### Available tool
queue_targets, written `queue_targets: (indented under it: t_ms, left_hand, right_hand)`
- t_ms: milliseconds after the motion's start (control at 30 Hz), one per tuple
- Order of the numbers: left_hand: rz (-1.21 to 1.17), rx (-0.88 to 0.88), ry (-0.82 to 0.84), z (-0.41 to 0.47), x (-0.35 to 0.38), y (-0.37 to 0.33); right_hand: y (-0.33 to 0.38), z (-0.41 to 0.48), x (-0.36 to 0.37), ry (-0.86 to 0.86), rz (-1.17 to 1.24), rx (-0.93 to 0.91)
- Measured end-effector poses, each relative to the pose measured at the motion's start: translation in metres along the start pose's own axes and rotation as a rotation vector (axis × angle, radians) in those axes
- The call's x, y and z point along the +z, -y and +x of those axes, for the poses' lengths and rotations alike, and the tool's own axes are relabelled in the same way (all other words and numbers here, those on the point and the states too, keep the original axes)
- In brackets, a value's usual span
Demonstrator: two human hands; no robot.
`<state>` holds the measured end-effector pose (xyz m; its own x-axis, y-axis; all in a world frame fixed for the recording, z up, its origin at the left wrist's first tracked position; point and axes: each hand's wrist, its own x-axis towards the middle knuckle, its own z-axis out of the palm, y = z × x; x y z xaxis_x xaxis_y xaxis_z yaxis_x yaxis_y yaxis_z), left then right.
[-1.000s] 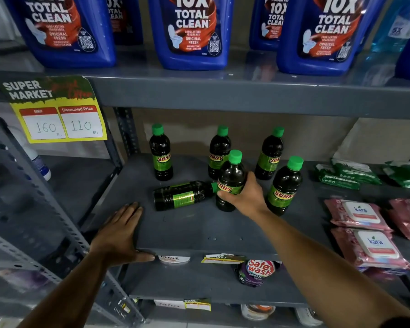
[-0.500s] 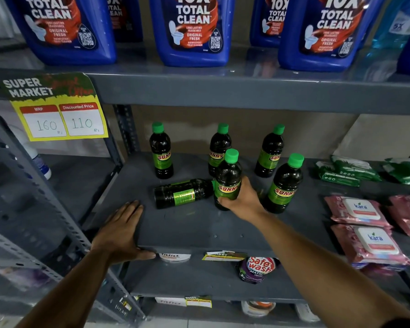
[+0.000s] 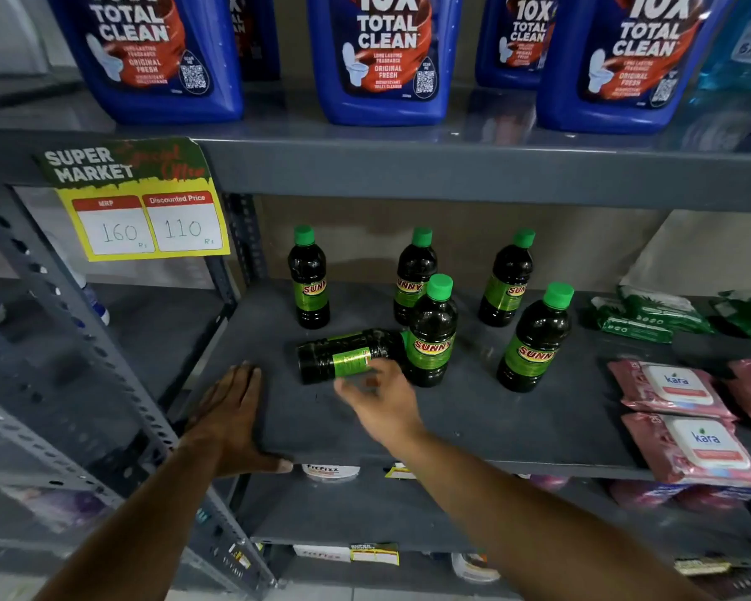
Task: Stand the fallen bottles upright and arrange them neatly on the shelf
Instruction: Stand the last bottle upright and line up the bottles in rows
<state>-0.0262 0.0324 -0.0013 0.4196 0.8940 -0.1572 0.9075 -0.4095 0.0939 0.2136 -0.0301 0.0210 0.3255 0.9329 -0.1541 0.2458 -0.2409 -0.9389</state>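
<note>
Shelf [image 3: 517, 431]: grey metal, middle level, carrying six dark Sunny bottles.
Upright bottles: five standing — three along the back, two nearer the front, one [image 3: 432, 336] at the fallen one's cap end.
Fallen bottle [image 3: 350, 355]: on its side, base pointing left.
Left hand [image 3: 230, 422]: flat, fingers spread on the shelf's front-left edge.
Right hand [image 3: 380, 401]: blurred, fingers loosely released, just in front of the fallen bottle, gripping nothing.

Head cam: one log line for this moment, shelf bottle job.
stage: reaching for fallen bottle | right hand: open, just short of it | left hand: flat on shelf | upright bottles: five | fallen: one
</note>
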Motion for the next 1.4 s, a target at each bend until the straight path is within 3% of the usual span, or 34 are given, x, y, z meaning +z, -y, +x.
queue_targets:
  t_ms: [100, 167, 300, 500, 567, 633, 700, 833, 1067, 1233, 1400]
  left_hand:
    - [-0.039, -0.01, -0.003, 0.002, 0.003, 0.001]
    - [-0.027, 0.0, -0.042, 0.003, 0.006, 0.002]
    - [0.008, 0.01, -0.042, 0.002, 0.003, 0.0]
    - [0.025, 0.009, -0.056, 0.001, 0.004, 0.001]
    - [0.035, 0.007, -0.057, 0.001, 0.006, 0.003]
    - [0.04, 0.012, -0.069, 0.002, 0.006, 0.002]
    - [0.03, 0.005, -0.071, 0.002, 0.006, 0.002]
    - [0.028, 0.01, -0.068, 0.0, 0.003, 0.001]
    - [0.023, -0.001, -0.051, 0.001, 0.002, 0.0]
    - [0.034, -0.013, -0.012, 0.002, -0.003, -0.004]
    - [0.051, -0.001, -0.029, 0.001, -0.002, -0.004]
  right_hand:
    - [0.024, 0.035, 0.027, -0.078, 0.48, 0.43]
    - [0.032, 0.054, 0.031, -0.146, 0.629, 0.628]
    - [0.042, 0.072, 0.034, -0.212, 0.652, 0.728]
    - [0.044, 0.074, 0.057, -0.306, 0.522, 0.596]
    - [0.042, 0.064, 0.073, -0.394, 0.441, 0.43]
    - [0.043, 0.052, 0.081, -0.456, 0.321, 0.142]
    - [0.046, 0.04, 0.082, -0.397, 0.15, -0.136]
    - [0.054, 0.02, 0.08, -0.272, -0.132, -0.34]
    - [0.059, 0.028, 0.071, -0.125, -0.185, -0.323]
    - [0.062, 0.051, 0.046, 0.209, -0.13, -0.211]
    - [0.062, 0.061, 0.036, 0.213, -0.215, -0.199]
